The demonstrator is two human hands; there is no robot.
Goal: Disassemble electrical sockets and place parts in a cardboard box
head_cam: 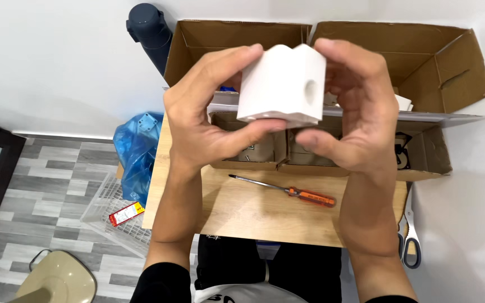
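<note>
A white foam block (280,85) with a round hole in its right face is held up in front of the camera, above the cardboard boxes. My left hand (209,118) grips its left side, thumb under the bottom edge and fingers over the top. Its right side is clasped by my right hand (352,109), with the fingers curled over the top corner and the thumb underneath. Below the hands, a screwdriver (287,191) with an orange handle lies on the small wooden table (254,216).
An open cardboard box (332,157) sits on the table's far side, with larger open boxes (422,62) behind it. A dark blue bottle (150,33) stands at the back left. A blue plastic bag (136,148) and clear tray (113,210) are left; scissors (410,238) right.
</note>
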